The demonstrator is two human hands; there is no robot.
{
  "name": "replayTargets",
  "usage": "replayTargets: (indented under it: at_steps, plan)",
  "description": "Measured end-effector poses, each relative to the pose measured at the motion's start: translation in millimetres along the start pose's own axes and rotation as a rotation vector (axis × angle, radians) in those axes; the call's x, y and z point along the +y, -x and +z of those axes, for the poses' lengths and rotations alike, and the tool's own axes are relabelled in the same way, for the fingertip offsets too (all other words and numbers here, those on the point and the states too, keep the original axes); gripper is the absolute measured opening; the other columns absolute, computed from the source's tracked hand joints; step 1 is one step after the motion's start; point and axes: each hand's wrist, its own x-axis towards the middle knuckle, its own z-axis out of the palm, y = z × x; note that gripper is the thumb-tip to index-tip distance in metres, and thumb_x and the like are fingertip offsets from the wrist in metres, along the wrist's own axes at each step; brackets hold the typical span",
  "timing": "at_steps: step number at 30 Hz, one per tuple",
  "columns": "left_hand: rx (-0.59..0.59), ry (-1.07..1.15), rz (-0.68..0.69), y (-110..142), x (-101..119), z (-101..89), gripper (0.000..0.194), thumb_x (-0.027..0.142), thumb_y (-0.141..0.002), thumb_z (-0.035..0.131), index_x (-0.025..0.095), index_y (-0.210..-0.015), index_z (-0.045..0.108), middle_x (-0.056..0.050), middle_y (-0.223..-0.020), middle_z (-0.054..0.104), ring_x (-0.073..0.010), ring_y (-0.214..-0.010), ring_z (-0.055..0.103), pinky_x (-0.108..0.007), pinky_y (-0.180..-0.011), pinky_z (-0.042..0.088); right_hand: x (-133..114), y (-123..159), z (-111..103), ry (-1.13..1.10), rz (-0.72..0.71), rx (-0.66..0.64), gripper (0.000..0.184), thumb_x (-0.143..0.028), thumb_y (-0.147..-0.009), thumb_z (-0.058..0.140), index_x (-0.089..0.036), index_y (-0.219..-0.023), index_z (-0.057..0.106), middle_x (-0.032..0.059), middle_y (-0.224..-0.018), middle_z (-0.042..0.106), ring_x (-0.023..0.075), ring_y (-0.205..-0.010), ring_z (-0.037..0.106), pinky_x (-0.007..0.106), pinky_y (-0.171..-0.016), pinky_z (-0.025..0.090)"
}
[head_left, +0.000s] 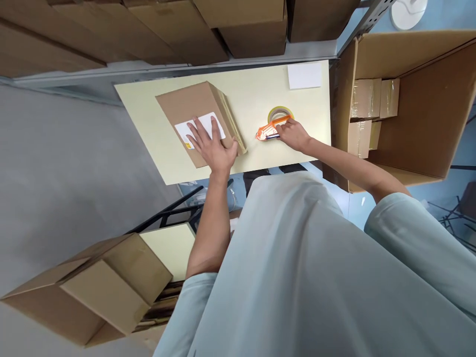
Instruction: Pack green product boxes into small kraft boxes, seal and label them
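My left hand [215, 146] lies flat with fingers spread over a white label [219, 125] on a closed cardboard box [186, 101]. Its thumb reaches the box's taped side edge. To the right, my right hand [294, 135] has its fingers closed on an orange tape dispenser [266, 131] low over the table. A roll of tape [279, 110] with a yellow rim is right against the dispenser; whether it is mounted in it I cannot tell. Part of the dispenser's grip is hidden by my fingers.
The pale tabletop [308, 111] carries a stack of white labels [304, 76] at its back right. A large open carton [420, 124] with several small taped boxes [366, 94] stands on the right. Cardboard boxes [253, 37] fill the shelf behind; an open carton [107, 292] is lower left.
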Motion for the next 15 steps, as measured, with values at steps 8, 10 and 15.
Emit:
replayTargets:
  at_steps: [8,10,15]
  plan:
    - [-0.256,-0.095,0.15,38.3,-20.1,-50.0,0.093,0.058,-0.08,0.087,0.032,-0.166,0.06,-0.011,-0.19,0.029,-0.0414,-0.179,0.0,-0.067,-0.142,-0.005,-68.0,-2.0,-0.6,-0.139,-0.136,-0.088,0.043,-0.001,-0.106,0.034,-0.002,-0.133,0.067,0.0192,-0.111,0.083,0.0312,-0.107,0.079,0.057,-0.117,0.05]
    - [-0.256,-0.099,0.14,45.8,-22.8,-56.7,0.091,0.061,-0.081,0.086,0.033,-0.164,0.061,-0.011,-0.189,0.032,-0.0415,-0.179,0.003,-0.067,-0.142,-0.005,-87.9,4.4,-1.9,-0.137,-0.142,-0.121,0.044,-0.001,-0.105,0.035,0.0,-0.134,0.068,0.0208,-0.112,0.083,0.0325,-0.107,0.079,0.057,-0.118,0.049]
    - [0.156,-0.076,-0.05,12.5,-6.2,-31.5,0.104,0.078,-0.096,0.066,0.024,-0.179,0.035,-0.013,-0.194,0.008,-0.0381,-0.178,-0.017,-0.064,-0.143,-0.011,-107.4,19.6,0.2,-0.138,-0.079,-0.14,0.045,0.003,-0.103,0.036,0.003,-0.135,0.068,0.0248,-0.118,0.083,0.0337,-0.109,0.079,0.055,-0.119,0.049]
